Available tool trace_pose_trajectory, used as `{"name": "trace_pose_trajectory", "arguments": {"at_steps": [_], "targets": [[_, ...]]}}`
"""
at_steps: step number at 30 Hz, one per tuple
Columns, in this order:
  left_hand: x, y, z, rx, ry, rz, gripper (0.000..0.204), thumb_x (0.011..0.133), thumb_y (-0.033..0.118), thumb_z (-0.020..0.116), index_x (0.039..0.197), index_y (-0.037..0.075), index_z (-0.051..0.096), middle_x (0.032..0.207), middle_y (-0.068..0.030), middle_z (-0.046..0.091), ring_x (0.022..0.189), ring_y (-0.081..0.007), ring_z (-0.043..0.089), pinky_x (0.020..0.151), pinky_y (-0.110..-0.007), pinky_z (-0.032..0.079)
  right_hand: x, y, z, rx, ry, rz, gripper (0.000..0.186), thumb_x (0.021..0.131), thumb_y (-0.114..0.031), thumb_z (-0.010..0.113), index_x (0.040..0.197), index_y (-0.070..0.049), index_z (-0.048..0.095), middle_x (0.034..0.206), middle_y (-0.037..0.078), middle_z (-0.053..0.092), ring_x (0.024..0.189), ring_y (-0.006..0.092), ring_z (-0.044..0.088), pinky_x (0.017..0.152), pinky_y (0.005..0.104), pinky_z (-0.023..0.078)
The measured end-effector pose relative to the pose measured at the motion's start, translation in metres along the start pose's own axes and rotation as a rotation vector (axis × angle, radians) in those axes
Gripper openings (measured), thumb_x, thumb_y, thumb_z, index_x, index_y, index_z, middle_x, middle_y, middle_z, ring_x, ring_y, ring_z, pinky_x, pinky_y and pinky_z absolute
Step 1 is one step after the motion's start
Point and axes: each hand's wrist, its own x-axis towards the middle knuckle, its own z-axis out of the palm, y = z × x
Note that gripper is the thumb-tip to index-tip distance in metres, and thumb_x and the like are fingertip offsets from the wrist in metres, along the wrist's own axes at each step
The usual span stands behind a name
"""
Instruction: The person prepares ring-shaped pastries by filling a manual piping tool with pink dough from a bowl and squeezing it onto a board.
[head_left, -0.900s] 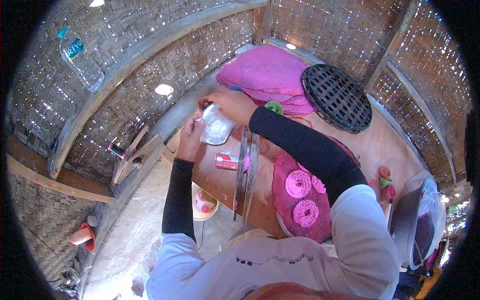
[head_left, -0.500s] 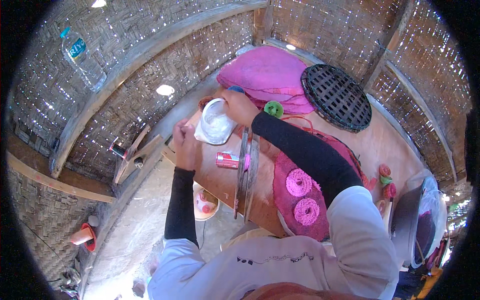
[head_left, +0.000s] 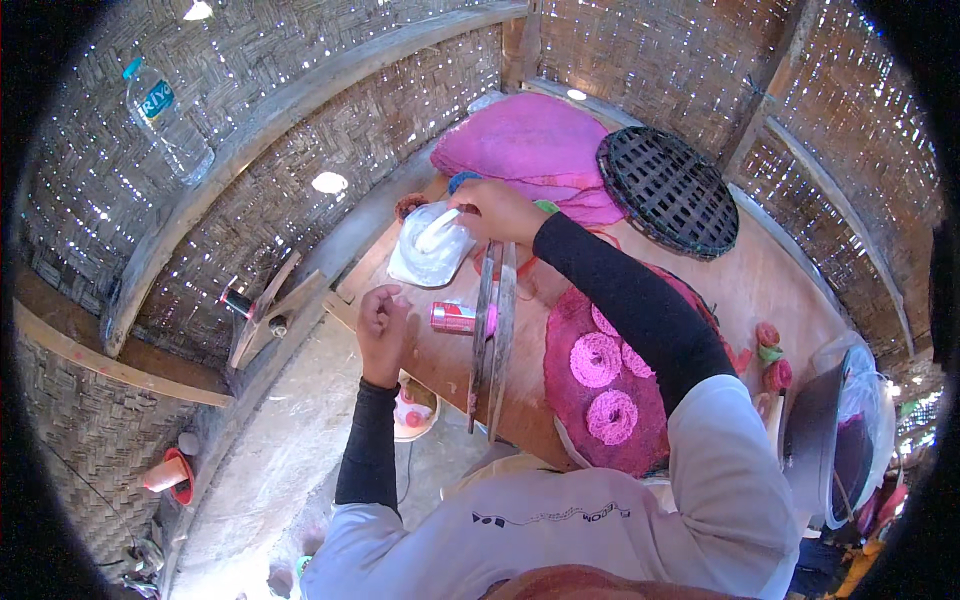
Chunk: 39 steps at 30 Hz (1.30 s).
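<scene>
My right hand (head_left: 494,215) pinches the top of a white plastic bag or wrapper (head_left: 425,255) lying on the plywood tabletop (head_left: 765,280); whether a container is inside, I cannot tell. My left hand (head_left: 382,328) is curled just below the bag, left of a red-and-silver can (head_left: 453,318); anything in its fingers is hidden. Beside the bag are a brown round piece (head_left: 408,205) and a blue one (head_left: 462,182). Two long wooden slats (head_left: 503,340) cross the table right of the can. Pink coiled pieces (head_left: 596,360) rest on a darker pink sheet (head_left: 645,435) under my right forearm.
A dark woven tray (head_left: 668,192) and pink sheets (head_left: 505,145) lie at the back. Pink and green pieces (head_left: 772,360) sit by a bagged metal container (head_left: 815,445) on the right. A plastic bottle (head_left: 170,125) is at the woven wall. A tub (head_left: 412,430) stands below the table edge.
My left hand has moved down away from the bag. My right hand has shifted slightly right, drawing up the white bag's top, and the round white rim seen earlier has changed shape.
</scene>
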Motion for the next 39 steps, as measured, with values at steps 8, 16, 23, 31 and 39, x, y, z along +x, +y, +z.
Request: {"name": "trace_pose_trajectory", "arguments": {"at_steps": [8, 16, 23, 31, 39], "targets": [[-0.006, 0.032, -0.006, 0.275, 0.001, 0.317, 0.012, 0.074, 0.006, 0.059, 0.085, 0.003, 0.057, 0.071, -0.0045, 0.046, 0.066, -0.0150, 0.043, 0.061, -0.027, 0.037, -0.005, -0.028, -0.010, -0.259, 0.132, -0.242, 0.008, 0.069, -0.008, 0.053, 0.070, -0.004, 0.060, 0.076, 0.013, 0.059, 0.076, 0.0300, 0.060, 0.066, 0.0394, 0.047], [-0.007, 0.057, 0.006, 0.709, -0.343, 0.598, 0.021, 0.072, 0.017, 0.060, 0.091, 0.008, 0.057, 0.089, -0.0063, 0.050, 0.088, -0.0244, 0.046, 0.076, -0.040, 0.034, -0.024, -0.026, 0.001, -0.470, -0.160, -0.163, 0.008, 0.068, -0.010, 0.054, 0.064, -0.003, 0.056, 0.068, 0.013, 0.054, 0.066, 0.0296, 0.059, 0.059, 0.0386, 0.047], [-0.008, 0.052, 0.028, 1.198, -0.580, 0.789, 0.038, 0.072, 0.016, 0.056, 0.109, 0.009, 0.049, 0.111, -0.0035, 0.044, 0.107, -0.0246, 0.039, 0.090, -0.043, 0.030, -0.054, -0.037, -0.069, -0.134, 0.094, 0.053, 0.012, 0.070, -0.014, 0.058, 0.073, -0.002, 0.061, 0.071, 0.016, 0.057, 0.069, 0.0300, 0.058, 0.061, 0.0388, 0.044], [0.015, 0.049, 0.046, 1.164, -0.801, 0.784, 0.040, 0.060, 0.021, 0.065, 0.094, 0.005, 0.051, 0.099, -0.0092, 0.050, 0.097, -0.0263, 0.045, 0.083, -0.044, 0.031, -0.252, -0.039, -0.156, -0.367, 0.064, 0.654, 0.017, 0.079, -0.015, 0.055, 0.076, 0.002, 0.056, 0.067, 0.017, 0.054, 0.060, 0.0256, 0.053, 0.059, 0.0342, 0.043], [0.027, 0.064, 0.051, 1.021, -0.881, 0.738, 0.032, 0.059, 0.023, 0.067, 0.080, 0.004, 0.053, 0.067, -0.0110, 0.056, 0.071, -0.0323, 0.055, 0.072, -0.040, 0.034, -0.324, -0.033, -0.064, -0.455, 0.196, 0.629, 0.010, 0.074, -0.008, 0.050, 0.077, -0.002, 0.058, 0.085, 0.016, 0.054, 0.077, 0.0332, 0.056, 0.069, 0.0423, 0.045]]}}
